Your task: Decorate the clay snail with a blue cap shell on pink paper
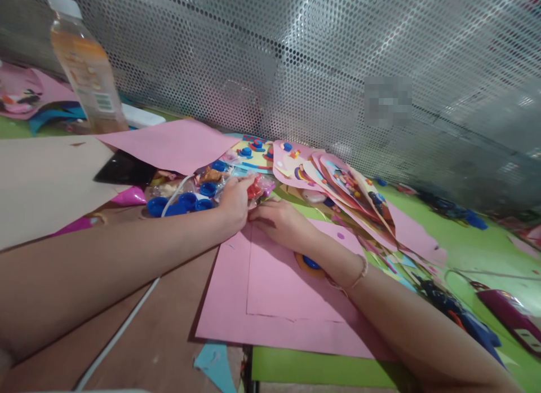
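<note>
My left hand (235, 204) is closed on a small clear plastic bag (256, 189) with something red inside. Close beside it, my right hand (282, 223) has its fingers curled in against the bag's lower edge; what they pinch is hidden. Beneath my right forearm lies a pink sheet (279, 331) marked with a drawn rectangle. On that sheet, a blue round piece (311, 261) with a yellowish ring is partly covered by the forearm. Several blue bottle caps (187, 201) are clustered left of my left hand, among other small bags.
Decorated pink sheets (296, 176) are piled beyond my hands, near a perforated metal panel (270, 60). A drink bottle (87, 71) stands at the back left. A white cable (122, 331) runs under my left forearm. A magenta power strip (509, 314) lies at the right.
</note>
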Motion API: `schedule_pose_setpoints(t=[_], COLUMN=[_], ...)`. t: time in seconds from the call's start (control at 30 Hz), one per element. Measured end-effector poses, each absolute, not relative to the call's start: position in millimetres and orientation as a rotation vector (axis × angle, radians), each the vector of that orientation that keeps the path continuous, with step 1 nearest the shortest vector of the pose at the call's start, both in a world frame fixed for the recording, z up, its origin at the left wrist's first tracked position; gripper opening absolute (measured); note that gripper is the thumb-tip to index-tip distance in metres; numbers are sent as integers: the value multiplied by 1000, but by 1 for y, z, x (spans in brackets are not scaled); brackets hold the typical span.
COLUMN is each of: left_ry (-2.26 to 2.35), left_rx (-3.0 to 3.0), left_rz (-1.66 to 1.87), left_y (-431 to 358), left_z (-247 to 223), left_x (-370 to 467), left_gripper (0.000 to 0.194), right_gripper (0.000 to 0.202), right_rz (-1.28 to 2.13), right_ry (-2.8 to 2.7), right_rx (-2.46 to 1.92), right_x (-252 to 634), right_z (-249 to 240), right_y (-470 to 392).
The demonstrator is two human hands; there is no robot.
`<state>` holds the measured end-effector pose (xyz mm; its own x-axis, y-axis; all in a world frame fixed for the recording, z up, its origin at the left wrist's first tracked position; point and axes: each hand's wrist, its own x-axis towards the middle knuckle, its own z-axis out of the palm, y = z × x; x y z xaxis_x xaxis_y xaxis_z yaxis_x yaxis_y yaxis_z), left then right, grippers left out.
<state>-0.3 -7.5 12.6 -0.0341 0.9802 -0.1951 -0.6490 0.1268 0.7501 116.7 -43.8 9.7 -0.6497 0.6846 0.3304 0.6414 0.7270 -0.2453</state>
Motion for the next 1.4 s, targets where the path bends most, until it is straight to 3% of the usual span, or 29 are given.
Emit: schedule_pose_setpoints(t=[0.2,0.57,1.0,1.23,1.4], left_ry=[825,818,807,846,851], left_rx=[514,540,544,540,554], left_rz=[1413,1403,1398,1395,1392], left_y=[-8,-6,-8,-7,-7], left_z=[12,13,14,14,14], left_x=[0,0,0,0,0], left_gripper=[27,26,28,27,24], right_gripper=[21,20,32,40,43], right_rz=[51,310,-73,141,116], right_ry=[-2598,-2196,-2750,-2763,-2771], right_rx=[-960,-1119,-863,-791,-989], right_x=[115,121,127,130,129], right_z=[12,10,18,18,28], right_y=[-48,-41,-43,-42,-50])
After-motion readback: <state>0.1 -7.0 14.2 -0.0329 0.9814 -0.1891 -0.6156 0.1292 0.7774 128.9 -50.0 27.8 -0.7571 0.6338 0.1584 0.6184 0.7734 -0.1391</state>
